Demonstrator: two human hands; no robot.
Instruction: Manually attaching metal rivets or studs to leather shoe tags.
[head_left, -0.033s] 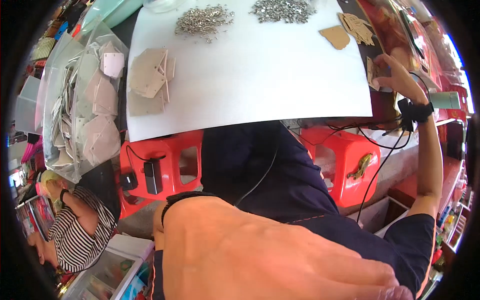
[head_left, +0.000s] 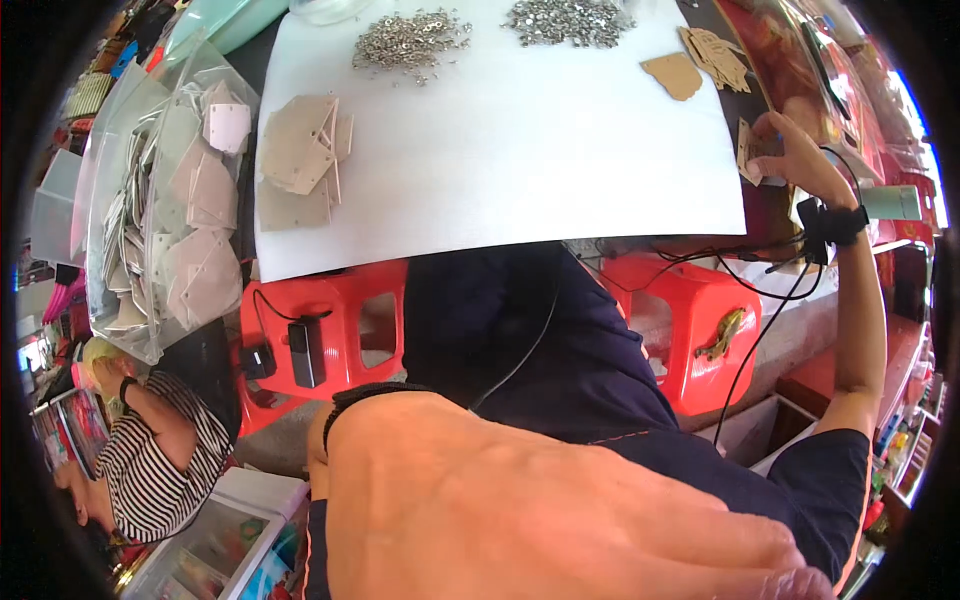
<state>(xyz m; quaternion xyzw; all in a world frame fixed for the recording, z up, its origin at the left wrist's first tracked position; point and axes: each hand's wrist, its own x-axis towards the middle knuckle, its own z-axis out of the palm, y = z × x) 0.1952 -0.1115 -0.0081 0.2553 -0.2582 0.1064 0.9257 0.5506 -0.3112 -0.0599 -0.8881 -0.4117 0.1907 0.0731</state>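
Observation:
Very close to the camera, the back of my left hand (head_left: 540, 500) fills the lower middle. Its fingers point to the right, bent and pressed together; the lower picture edge hides whatever they may hold. My right hand (head_left: 805, 165) reaches to the right side of the table, fingers and thumb closed around thin tan flat pieces (head_left: 744, 148). Above it lie more tan flat pieces (head_left: 715, 58) and a single tan plate (head_left: 672, 77). A dark strap with a cabled black device (head_left: 830, 222) sits on my right wrist.
Beige plates (head_left: 297, 150) lie on the left of the white tabletop (head_left: 520, 150). Two piles of small metal parts (head_left: 408, 45) are at the far side. Clear bins (head_left: 150, 210) hold several plates. Red stools (head_left: 690, 330) stand below; another person (head_left: 165, 450) sits left.

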